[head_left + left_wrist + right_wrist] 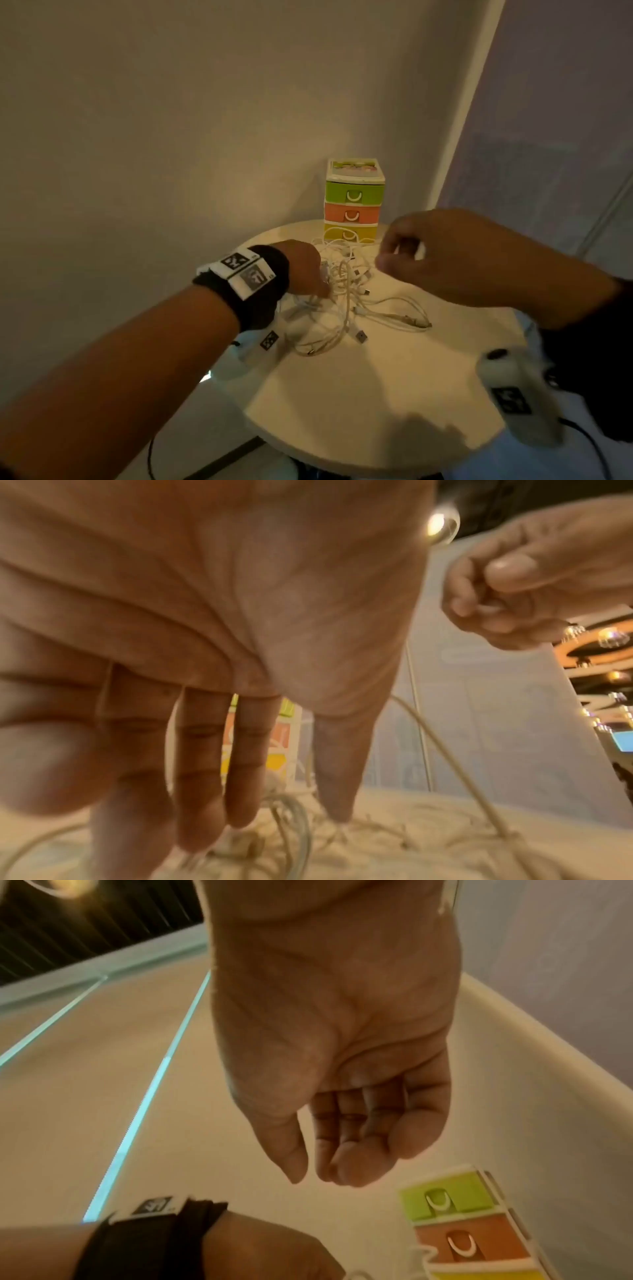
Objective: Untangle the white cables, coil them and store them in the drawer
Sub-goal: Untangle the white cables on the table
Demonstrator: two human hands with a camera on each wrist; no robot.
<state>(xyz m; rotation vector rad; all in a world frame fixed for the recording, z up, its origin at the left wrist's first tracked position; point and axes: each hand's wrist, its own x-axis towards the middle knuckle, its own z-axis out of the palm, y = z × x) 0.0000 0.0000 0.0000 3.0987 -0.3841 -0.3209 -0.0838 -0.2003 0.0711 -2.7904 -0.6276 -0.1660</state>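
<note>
One round pale table (376,394) in wall corner, drawer unit (354,202) at back.

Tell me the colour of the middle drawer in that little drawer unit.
Orange, with a white handle: the middle drawer sits between a green and a yellow one, clearest in the head view.

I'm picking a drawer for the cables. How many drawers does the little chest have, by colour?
Green drawer: 1
Orange drawer: 1
Yellow drawer: 1
Total: 3, all closed, stacked in the chest behind the cables.
</note>
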